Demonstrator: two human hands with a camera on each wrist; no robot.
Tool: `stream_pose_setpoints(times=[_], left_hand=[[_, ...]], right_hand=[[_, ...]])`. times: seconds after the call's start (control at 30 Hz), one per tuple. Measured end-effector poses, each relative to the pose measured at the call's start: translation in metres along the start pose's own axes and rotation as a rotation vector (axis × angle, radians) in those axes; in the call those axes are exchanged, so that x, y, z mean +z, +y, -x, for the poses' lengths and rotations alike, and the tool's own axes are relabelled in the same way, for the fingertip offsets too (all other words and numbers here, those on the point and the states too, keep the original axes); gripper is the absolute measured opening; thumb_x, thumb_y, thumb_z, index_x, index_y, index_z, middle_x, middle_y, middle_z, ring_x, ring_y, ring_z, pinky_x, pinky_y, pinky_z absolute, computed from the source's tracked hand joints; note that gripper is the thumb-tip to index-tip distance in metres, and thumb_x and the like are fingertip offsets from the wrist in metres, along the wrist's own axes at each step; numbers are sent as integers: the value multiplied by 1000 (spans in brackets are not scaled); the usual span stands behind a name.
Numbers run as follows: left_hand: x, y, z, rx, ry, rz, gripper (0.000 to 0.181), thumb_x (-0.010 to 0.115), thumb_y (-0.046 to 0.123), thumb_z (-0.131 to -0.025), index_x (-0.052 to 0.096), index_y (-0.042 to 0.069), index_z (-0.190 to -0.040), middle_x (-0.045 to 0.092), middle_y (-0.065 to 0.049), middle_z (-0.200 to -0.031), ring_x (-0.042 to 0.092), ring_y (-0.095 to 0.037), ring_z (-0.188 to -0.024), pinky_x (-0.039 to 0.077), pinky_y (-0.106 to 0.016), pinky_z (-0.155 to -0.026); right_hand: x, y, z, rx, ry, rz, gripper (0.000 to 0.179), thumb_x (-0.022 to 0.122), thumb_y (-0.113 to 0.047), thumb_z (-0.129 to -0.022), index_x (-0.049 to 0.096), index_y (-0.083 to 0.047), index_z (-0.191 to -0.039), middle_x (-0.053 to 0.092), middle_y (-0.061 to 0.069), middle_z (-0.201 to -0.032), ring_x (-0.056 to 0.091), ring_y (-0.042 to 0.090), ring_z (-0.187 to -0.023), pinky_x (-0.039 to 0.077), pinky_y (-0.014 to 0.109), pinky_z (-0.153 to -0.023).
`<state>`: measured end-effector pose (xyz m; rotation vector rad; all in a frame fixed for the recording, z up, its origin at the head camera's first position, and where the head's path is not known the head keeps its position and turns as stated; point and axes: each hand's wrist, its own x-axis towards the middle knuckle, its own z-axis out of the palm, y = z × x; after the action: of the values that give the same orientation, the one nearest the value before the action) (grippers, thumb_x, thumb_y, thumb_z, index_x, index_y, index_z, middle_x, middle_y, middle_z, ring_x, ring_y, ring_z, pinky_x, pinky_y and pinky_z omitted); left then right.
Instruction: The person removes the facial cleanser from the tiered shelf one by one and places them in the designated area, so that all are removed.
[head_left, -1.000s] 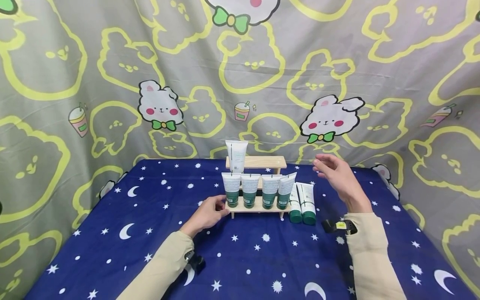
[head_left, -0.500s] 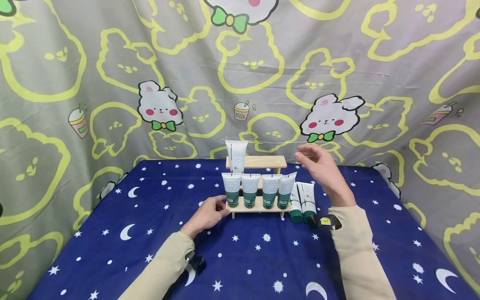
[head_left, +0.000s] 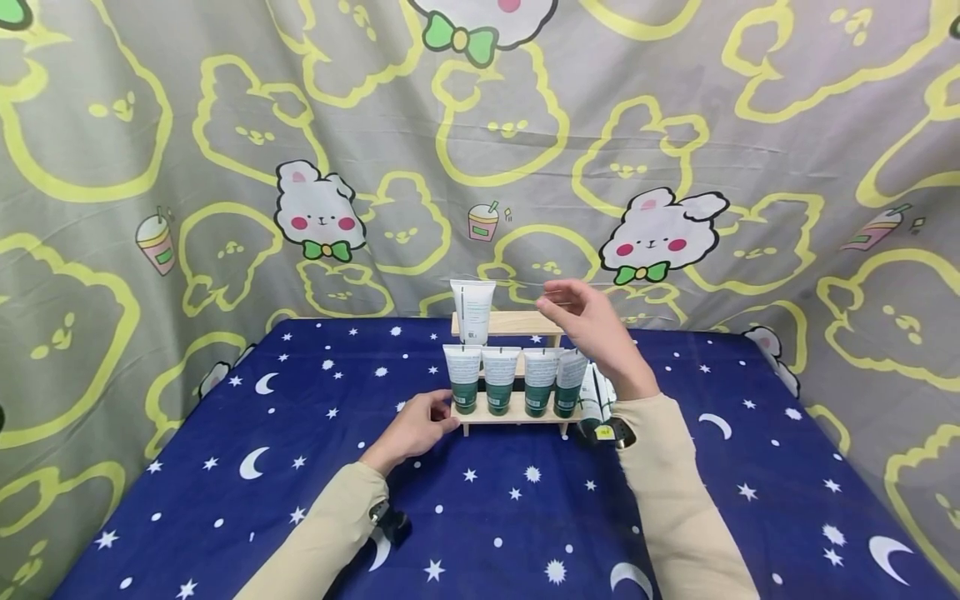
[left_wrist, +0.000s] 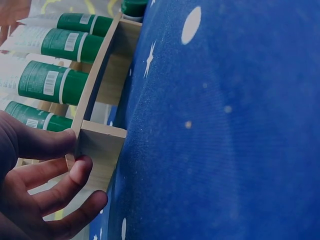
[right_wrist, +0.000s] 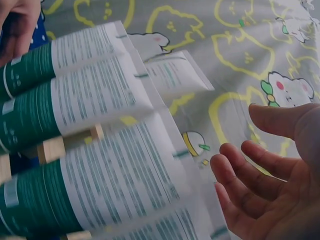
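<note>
Left hand pinches the rack by its left edge; relaxed right hand hovers across a gap from far tube.

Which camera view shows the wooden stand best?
The head view: the stand shows from top to bottom, partly behind tubes and the right hand. The left wrist view gives mostly its lower front, pinched by the left hand; the right wrist view, just pieces behind tubes.

Your pale wooden rack stands upright, four green-and-white tubes cap-down on its near step, a fifth tube at far left.
</note>
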<state>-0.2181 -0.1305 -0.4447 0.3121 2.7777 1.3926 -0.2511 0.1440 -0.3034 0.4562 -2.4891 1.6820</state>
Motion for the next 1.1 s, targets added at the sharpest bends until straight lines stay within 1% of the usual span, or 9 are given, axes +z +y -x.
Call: stream_pose_setpoints(times=[0.07, 0.17, 0.3, 0.37, 0.53, 0.67, 0.87, 1.0, 1.1], left_hand=[[0, 0, 0, 3, -2, 0, 48, 73, 1, -89, 60, -8, -134, 66, -3, -86, 59, -15, -80, 48, -32, -78], [0, 0, 0, 0, -9, -1, 47, 73, 2, -89, 60, -8, -134, 66, -2, -86, 59, -15, -80, 48, -32, -79], [0, 0, -1, -5, -12, 1, 47, 72, 2, -89, 61, -8, -134, 65, -2, -85, 58, -15, -79, 47, -32, -79], [0, 0, -1, -2, -10, -1, 47, 73, 2, -89, 61, -8, -133, 65, -2, -85, 58, -15, -79, 47, -32, -78], [0, 0, 0, -2, -10, -4, 47, 73, 2, -89, 61, -8, -133, 65, -3, -85, 58, -15, -79, 48, -32, -78], [0, 0, -1, -5, -8, -4, 47, 73, 2, -89, 61, -8, -133, 65, -3, -85, 58, -15, -79, 48, -32, -78], [-1, 0, -2, 1, -1, -8, 46, 73, 2, -89, 61, -8, -132, 65, -2, -84, 58, -15, -79, 48, -33, -79], [-1, -1, -2, -2, -1, -8, 46, 73, 2, -89, 61, -8, -132, 65, -1, -84, 59, -14, -79, 48, -33, -79], [-1, -1, -1, -4, -3, -9, 46, 72, 2, -89, 61, -8, -132, 65, -2, -84, 59, -15, -79, 48, -33, -79]], right_hand=[[6, -3, -3, -1, -7, -6, 44, 67, -25, -101, 57, -5, -139, 64, 16, -131, 60, 31, -121, 47, 45, -100], [15, -5, -6, -1, -10, -1, 42, 67, -25, -100, 59, -7, -137, 65, 15, -130, 62, 30, -121, 50, 46, -95], [25, -8, -11, 4, -13, 6, 42, 69, -26, -99, 60, -8, -137, 65, 13, -130, 63, 30, -120, 52, 45, -91], [30, -10, -14, 6, -16, 11, 43, 69, -26, -99, 60, -9, -137, 66, 12, -129, 64, 30, -120, 52, 44, -93], [42, -15, -18, 22, -24, 19, 46, 70, -26, -98, 59, -10, -140, 66, 12, -130, 64, 30, -121, 51, 47, -99], [51, -16, -23, 45, -33, 14, 50, 71, -26, -97, 56, -12, -143, 66, 11, -131, 63, 30, -122, 51, 46, -100], [62, -17, -30, 59, -48, 31, 56, 72, -24, -96, 52, -7, -146, 64, 14, -133, 62, 32, -124, 52, 45, -99], [67, -16, -32, 75, -55, 55, 49, 71, -25, -97, 57, -8, -141, 64, 12, -134, 61, 31, -125, 52, 45, -100], [68, -18, -33, 80, -59, 63, 38, 69, -25, -98, 62, -11, -133, 64, 10, -133, 60, 29, -126, 51, 45, -100]])
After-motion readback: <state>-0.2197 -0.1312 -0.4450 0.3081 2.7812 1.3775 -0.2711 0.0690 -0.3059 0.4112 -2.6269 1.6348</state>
